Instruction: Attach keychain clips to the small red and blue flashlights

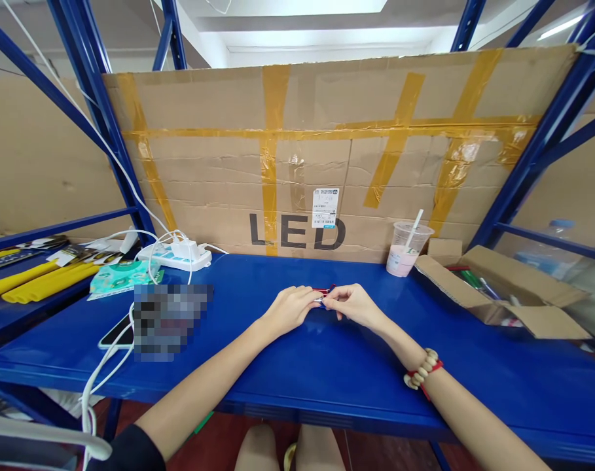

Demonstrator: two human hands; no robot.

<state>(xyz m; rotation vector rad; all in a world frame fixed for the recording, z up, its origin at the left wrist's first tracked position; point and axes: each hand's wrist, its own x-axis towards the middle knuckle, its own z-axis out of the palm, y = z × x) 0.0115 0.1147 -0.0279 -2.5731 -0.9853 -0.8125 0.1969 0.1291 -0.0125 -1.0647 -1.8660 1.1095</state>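
Both hands meet over the middle of the blue tabletop. My left hand [290,308] is palm down, its fingertips closed on the left end of a small item with a slim red part and a shiny silver part [319,300]. From the other side, my right hand [353,305] pinches it between thumb and fingers. The item is too small and too covered by the fingers for its kind to show. A beaded bracelet [423,369] with a red cord circles my right wrist.
At the right stand a plastic cup [402,257] with a straw and an open cardboard box [498,307] holding pens. Left lie a power strip [182,254], a green packet [123,277], a phone [118,332] and white cables. A cardboard sheet [218,176] walls the back.
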